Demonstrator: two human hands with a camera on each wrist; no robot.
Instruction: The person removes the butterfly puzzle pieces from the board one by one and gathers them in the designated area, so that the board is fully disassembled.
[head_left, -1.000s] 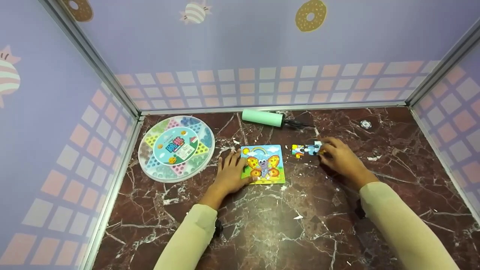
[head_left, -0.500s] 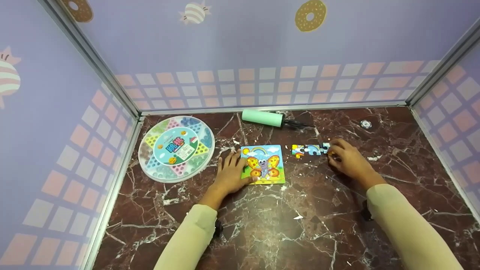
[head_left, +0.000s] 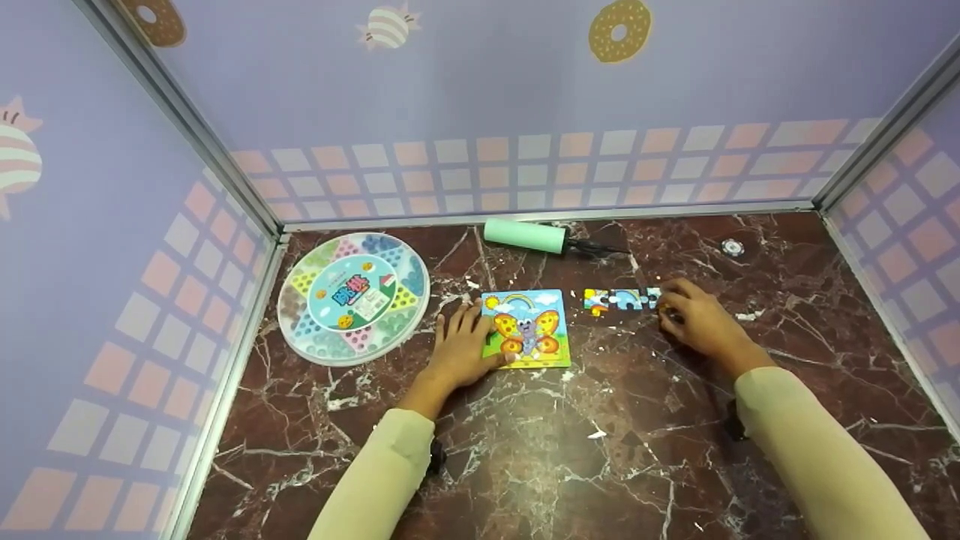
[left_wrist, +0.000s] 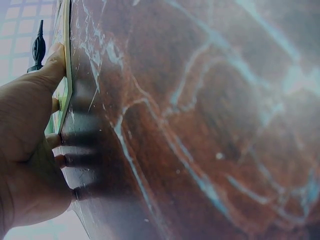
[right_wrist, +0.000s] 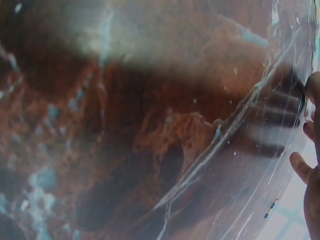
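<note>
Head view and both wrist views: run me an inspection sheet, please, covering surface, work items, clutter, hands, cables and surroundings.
Surface: dark red marble-patterned tabletop with white veining.
Work items: butterfly picture board, flat; three jigsaw pieces in a row to its right: left piece, middle piece, right piece, partly hidden.
Clutter: Chinese checkers set at left; mint-green hand pump behind the board; poker chip at far right.
Hands: left hand rests over the board's left edge; right hand is at the right piece, pinch unclear.
Cables: nothing seen.
Surroundings: purple wall panels with doughnuts, sweets and checks.
</note>
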